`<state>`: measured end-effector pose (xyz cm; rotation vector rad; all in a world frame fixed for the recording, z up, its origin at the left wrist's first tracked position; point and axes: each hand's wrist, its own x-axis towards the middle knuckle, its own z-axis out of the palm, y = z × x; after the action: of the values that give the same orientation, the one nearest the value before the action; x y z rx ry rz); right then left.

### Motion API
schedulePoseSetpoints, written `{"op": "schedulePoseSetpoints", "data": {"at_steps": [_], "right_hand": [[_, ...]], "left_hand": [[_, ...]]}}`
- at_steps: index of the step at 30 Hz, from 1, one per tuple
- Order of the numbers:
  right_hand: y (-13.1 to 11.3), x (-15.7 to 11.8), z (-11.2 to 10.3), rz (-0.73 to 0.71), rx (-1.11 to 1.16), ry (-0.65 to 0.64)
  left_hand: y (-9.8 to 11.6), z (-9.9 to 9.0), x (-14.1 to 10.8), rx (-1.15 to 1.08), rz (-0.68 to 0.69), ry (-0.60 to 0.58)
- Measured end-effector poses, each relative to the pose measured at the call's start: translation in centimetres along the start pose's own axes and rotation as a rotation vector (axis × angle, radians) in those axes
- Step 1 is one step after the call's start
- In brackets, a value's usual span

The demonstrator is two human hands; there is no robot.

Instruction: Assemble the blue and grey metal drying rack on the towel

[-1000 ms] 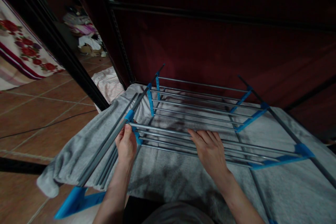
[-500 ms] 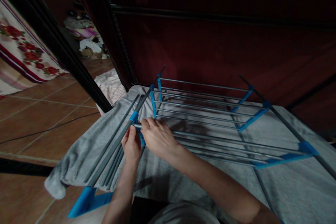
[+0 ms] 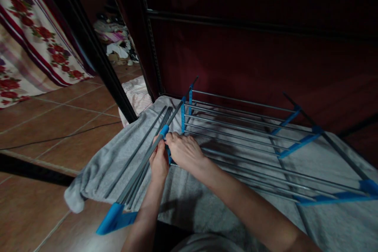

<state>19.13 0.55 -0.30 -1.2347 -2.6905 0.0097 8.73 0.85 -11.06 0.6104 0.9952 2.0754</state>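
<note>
Though past blanket edge — blue foot over open floor.

From my station I see the rack lying across the grey blanket. Silvery rods run left to right in tiers, joined by blue brackets to two grey side bars. The near tier's left end is mostly hidden from me. Thin grey bars lie left; a blue foot juts past the blanket's near edge.
</note>
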Motion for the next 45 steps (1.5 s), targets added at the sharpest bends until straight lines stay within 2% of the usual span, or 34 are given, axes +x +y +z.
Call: {"op": "schedulePoseSetpoints", "data": {"at_steps": [8, 15, 22, 27, 32, 35, 38, 42, 45], "right_hand": [[0.6, 0.4, 0.1, 0.014, 0.083, -0.001], [1.2, 0.8, -0.1, 0.006, 0.151, -0.043], [1.1, 0.8, -0.2, -0.007, 0.133, -0.050], [1.2, 1.0, -0.4, -0.018, 0.133, -0.075], [0.8, 1.1, -0.3, -0.012, 0.109, -0.058], [0.7, -0.1, -0.1, 0.023, 0.054, 0.066], [1.3, -2.7, -0.1, 0.051, -0.016, 0.193], [3.4, -6.6, -0.1, 0.120, -0.073, 0.199], [4.7, -8.0, 0.2, 0.150, -0.071, 0.179]], "left_hand": [[-0.4, 0.0, 0.2, -0.020, 0.009, -0.021], [-0.3, 0.3, 0.1, -0.003, 0.020, 0.007], [-0.4, 0.3, 0.2, 0.033, 0.041, 0.004], [-1.1, -0.1, 0.5, 0.146, 0.101, 0.031], [-1.3, -0.3, 0.3, 0.251, 0.138, 0.006], [-1.1, -0.2, 0.1, 0.297, 0.175, 0.011], [-0.8, 0.1, -0.4, 0.357, 0.231, 0.063], [-0.5, 0.5, -0.8, 0.433, 0.243, 0.079], [-0.6, 1.0, -0.8, 0.429, 0.289, 0.060]]}}
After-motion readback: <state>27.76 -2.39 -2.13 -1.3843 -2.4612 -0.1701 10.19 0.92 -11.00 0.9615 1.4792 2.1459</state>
